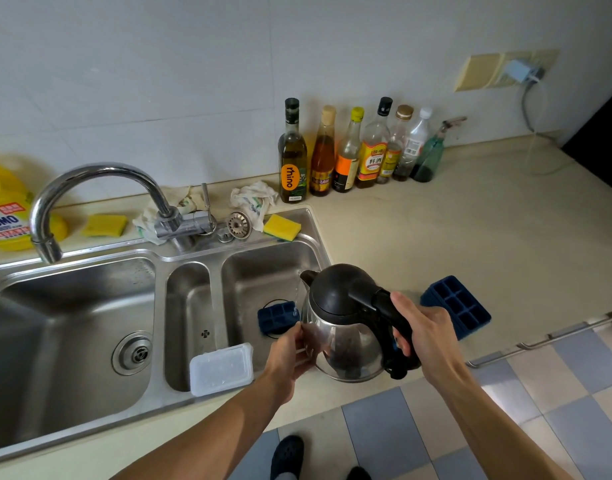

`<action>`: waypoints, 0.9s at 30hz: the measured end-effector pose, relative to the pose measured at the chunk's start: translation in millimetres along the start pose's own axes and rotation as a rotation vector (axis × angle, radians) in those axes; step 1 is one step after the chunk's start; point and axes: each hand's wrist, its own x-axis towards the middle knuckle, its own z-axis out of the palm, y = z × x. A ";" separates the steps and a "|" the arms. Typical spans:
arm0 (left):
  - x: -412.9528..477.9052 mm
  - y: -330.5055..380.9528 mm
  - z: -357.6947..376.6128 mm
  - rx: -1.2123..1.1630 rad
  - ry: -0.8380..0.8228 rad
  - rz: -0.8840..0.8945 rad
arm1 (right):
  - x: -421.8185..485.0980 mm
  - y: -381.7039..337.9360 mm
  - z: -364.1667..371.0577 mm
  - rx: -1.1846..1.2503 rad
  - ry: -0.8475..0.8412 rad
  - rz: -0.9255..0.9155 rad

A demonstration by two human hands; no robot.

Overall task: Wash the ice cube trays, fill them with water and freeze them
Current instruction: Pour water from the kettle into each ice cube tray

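- Steel sink [72, 341] with three basins is set into a pale cream counter [436, 220], and a curved chrome tap [90, 188] arches over the big left basin.
- One dark blue ice cube tray [276, 318] lies in the bottom of the right basin, over the drain and partly hidden behind the kettle [346, 327].
- A second blue tray [456, 304] sits on the counter just right of the sink, near the front edge, cells facing up.
- My right hand [425, 330] has its fingers wrapped tight round the kettle's black handle. The kettle is tipped with its spout over the tray in the basin, and a thin thread of water seems to fall from it.
- My left hand [290, 351] lies against the kettle's steel side, fingers spread on the metal and not closed round anything.
- A white plastic box [221, 368] rests across the front of the narrow middle basin.
- Behind the sink are a yellow sponge [282, 227], a loose drain strainer [239, 225], crumpled cloths [254, 199], another sponge [104, 225] and a yellow detergent jug [5, 206].
- A row of bottles [353, 150] stands against the white tiled wall, with yellowed wall sockets [498, 69] higher up to the right.
- Below is a grey-and-cream checked floor [505, 410], with my black shoe [287, 455] on it.
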 end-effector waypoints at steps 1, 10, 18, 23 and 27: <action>0.7 1.0 0.1 -0.001 0.001 -0.002 | 1.0 -0.6 0.4 0.001 0.001 0.002; 8.0 2.4 -4.4 -0.012 0.018 -0.004 | 7.5 -4.7 5.7 0.015 -0.013 0.000; 13.7 0.0 -11.1 -0.017 0.035 -0.011 | 9.8 -3.9 10.8 0.005 -0.030 -0.009; 12.5 -0.2 -14.0 -0.018 0.045 -0.009 | 10.1 -4.7 13.8 -0.011 -0.038 -0.013; 10.5 0.2 -15.4 -0.026 0.048 -0.004 | 10.0 -4.8 15.2 -0.026 -0.044 -0.018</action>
